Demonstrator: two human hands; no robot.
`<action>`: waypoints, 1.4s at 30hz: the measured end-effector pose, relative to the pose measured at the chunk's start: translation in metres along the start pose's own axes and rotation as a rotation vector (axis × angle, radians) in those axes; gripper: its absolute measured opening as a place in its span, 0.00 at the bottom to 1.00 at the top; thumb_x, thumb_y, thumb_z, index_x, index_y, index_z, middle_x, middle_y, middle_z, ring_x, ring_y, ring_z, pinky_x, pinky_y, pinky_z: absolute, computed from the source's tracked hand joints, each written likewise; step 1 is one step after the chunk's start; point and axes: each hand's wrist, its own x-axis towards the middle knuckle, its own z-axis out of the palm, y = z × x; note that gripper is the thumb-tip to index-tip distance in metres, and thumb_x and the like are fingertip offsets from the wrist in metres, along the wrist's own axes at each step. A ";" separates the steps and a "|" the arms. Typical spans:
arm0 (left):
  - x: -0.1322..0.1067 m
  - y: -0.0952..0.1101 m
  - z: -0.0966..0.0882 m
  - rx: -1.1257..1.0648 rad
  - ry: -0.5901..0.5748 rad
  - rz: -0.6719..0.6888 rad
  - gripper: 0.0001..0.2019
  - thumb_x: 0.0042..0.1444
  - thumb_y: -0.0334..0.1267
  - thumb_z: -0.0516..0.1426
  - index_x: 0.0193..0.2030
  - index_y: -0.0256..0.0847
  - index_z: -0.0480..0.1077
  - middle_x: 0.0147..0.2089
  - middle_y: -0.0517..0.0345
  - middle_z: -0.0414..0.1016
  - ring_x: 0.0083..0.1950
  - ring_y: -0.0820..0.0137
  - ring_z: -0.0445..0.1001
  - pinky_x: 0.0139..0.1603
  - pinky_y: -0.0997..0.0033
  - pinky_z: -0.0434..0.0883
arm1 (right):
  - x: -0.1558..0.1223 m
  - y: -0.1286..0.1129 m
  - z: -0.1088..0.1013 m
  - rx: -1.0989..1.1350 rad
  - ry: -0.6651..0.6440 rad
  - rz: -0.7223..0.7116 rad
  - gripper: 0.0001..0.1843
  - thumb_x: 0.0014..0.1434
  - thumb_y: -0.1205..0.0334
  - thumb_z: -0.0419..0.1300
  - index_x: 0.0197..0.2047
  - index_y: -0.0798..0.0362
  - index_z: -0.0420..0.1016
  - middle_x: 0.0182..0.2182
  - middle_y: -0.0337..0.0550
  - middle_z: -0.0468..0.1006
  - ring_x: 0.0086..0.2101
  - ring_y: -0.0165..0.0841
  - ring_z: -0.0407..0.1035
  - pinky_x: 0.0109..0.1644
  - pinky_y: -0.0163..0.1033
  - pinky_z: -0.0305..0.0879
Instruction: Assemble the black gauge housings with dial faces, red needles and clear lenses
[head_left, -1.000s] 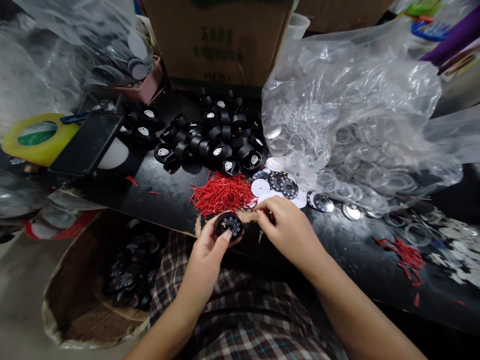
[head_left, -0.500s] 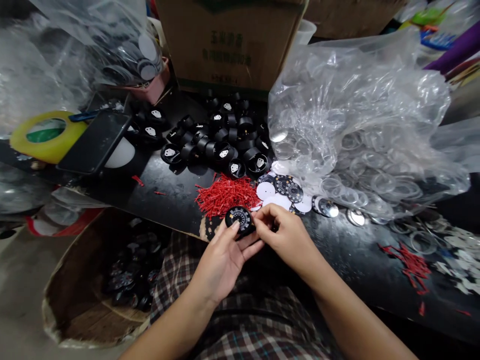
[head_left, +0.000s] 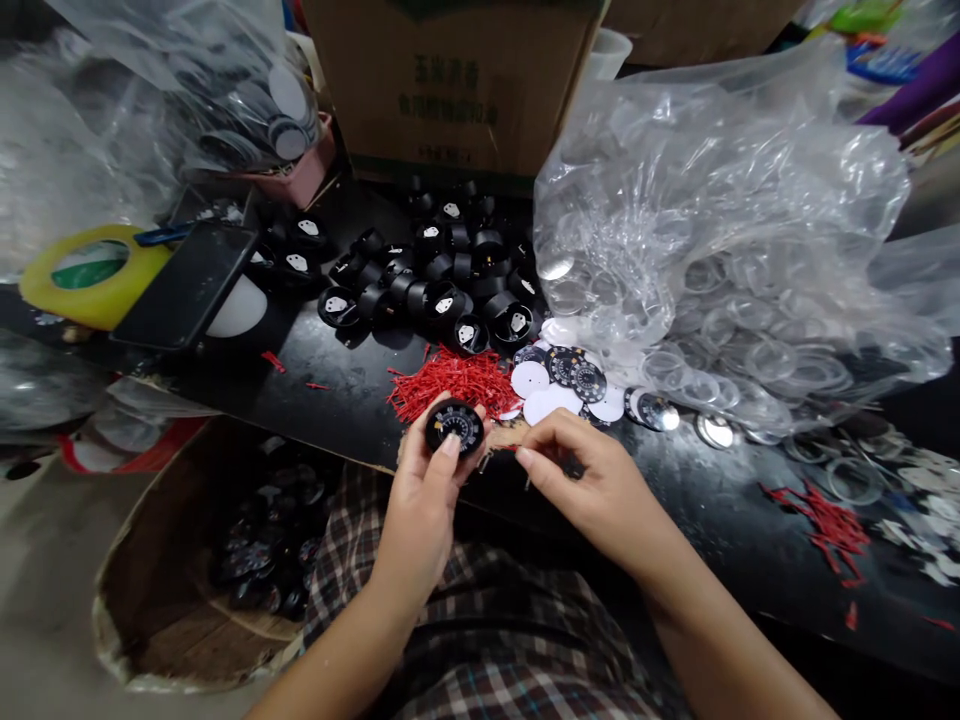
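Observation:
My left hand point(head_left: 426, 490) grips a round black gauge point(head_left: 454, 428), its printed dial facing up and the thumb on the face. To its right, apart from the gauge, my right hand point(head_left: 574, 465) pinches a small red pointer point(head_left: 513, 448) between thumb and forefinger; only its tip shows. Just beyond the hands lies a heap of red pointers point(head_left: 454, 382). Beside that heap are loose dial discs point(head_left: 587, 381), some black-faced and some white side up. Several black gauge housings point(head_left: 442, 300) with white inner plates are piled behind.
A clear plastic bag point(head_left: 720, 220) of transparent rings fills the right. At left lie yellow tape point(head_left: 94, 275) and a phone point(head_left: 184, 285). A cardboard box point(head_left: 450, 90) stands at the back. Below the table edge, a round bin point(head_left: 135, 600) holds black gauges. More red pointers point(head_left: 832, 525) lie at right.
My left hand has drawn the gauge to the left and slightly up, away from my right hand. The fingers of my right hand, earlier at the gauge's edge, are now apart from it.

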 end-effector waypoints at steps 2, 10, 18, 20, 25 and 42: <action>0.003 -0.003 0.004 0.020 -0.031 -0.008 0.17 0.58 0.38 0.58 0.54 0.51 0.68 0.54 0.58 0.75 0.59 0.62 0.70 0.62 0.57 0.64 | -0.001 -0.002 0.000 0.042 0.012 -0.024 0.07 0.61 0.64 0.55 0.30 0.51 0.68 0.28 0.38 0.68 0.31 0.30 0.64 0.36 0.37 0.61; 0.002 -0.014 0.005 0.195 -0.148 0.038 0.11 0.58 0.38 0.58 0.48 0.48 0.72 0.47 0.59 0.75 0.53 0.66 0.70 0.59 0.64 0.64 | -0.001 -0.002 0.002 -0.103 0.013 -0.017 0.06 0.61 0.65 0.55 0.31 0.51 0.69 0.30 0.39 0.67 0.32 0.32 0.63 0.36 0.39 0.60; -0.003 -0.003 0.007 0.351 -0.136 0.153 0.08 0.56 0.36 0.59 0.43 0.45 0.72 0.41 0.60 0.76 0.45 0.66 0.73 0.49 0.69 0.67 | -0.007 -0.008 -0.001 -0.119 0.002 -0.027 0.07 0.63 0.64 0.54 0.31 0.51 0.68 0.29 0.39 0.68 0.32 0.32 0.64 0.36 0.38 0.60; -0.005 -0.002 0.008 0.392 -0.116 0.185 0.07 0.56 0.35 0.59 0.42 0.46 0.72 0.39 0.61 0.76 0.43 0.66 0.73 0.48 0.69 0.67 | -0.009 -0.010 0.000 -0.130 -0.001 -0.027 0.09 0.63 0.66 0.53 0.30 0.51 0.66 0.27 0.38 0.68 0.31 0.32 0.64 0.36 0.38 0.59; -0.009 -0.001 0.007 0.493 -0.100 0.248 0.10 0.56 0.32 0.58 0.43 0.48 0.73 0.44 0.61 0.78 0.46 0.65 0.74 0.51 0.68 0.67 | -0.016 -0.014 0.006 -0.147 0.040 0.021 0.10 0.63 0.66 0.53 0.28 0.50 0.63 0.25 0.36 0.68 0.27 0.31 0.63 0.34 0.37 0.57; -0.011 -0.003 0.007 0.310 -0.112 -0.161 0.25 0.56 0.48 0.58 0.60 0.44 0.67 0.64 0.52 0.67 0.67 0.56 0.61 0.66 0.56 0.60 | -0.001 -0.005 0.004 -0.451 0.123 -0.265 0.06 0.57 0.72 0.54 0.30 0.55 0.69 0.27 0.41 0.71 0.30 0.33 0.64 0.38 0.39 0.56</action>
